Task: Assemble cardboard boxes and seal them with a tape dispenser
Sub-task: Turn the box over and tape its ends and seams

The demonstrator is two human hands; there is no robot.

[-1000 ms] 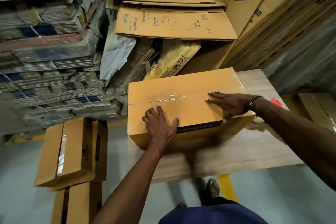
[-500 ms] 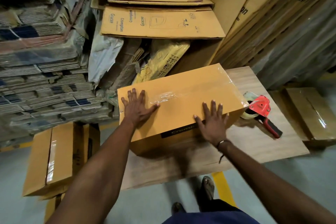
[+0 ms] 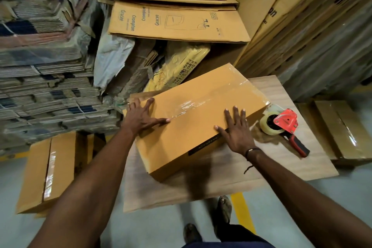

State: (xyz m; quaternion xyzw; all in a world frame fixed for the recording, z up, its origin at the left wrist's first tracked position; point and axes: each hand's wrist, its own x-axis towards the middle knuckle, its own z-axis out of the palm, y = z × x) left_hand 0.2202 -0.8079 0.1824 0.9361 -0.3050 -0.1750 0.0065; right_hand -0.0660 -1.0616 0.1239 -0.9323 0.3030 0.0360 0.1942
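Observation:
A closed yellow-brown cardboard box lies on the wooden table, turned at an angle, with clear tape along its top seam. My left hand lies flat with spread fingers on the box's far left corner. My right hand presses flat on the near right edge of the top. A red tape dispenser with a clear roll and a black-red handle rests on the table just right of the box, touched by neither hand.
Flattened printed boxes are piled behind the table. Bundles of flat cardboard are stacked at the left, tall cartons at the right. Taped boxes sit on the floor at the left and right. My feet stand below the table.
The box has turned further, its left end swinging away from me. My left hand slid to the far left corner; my right hand stays on the near edge.

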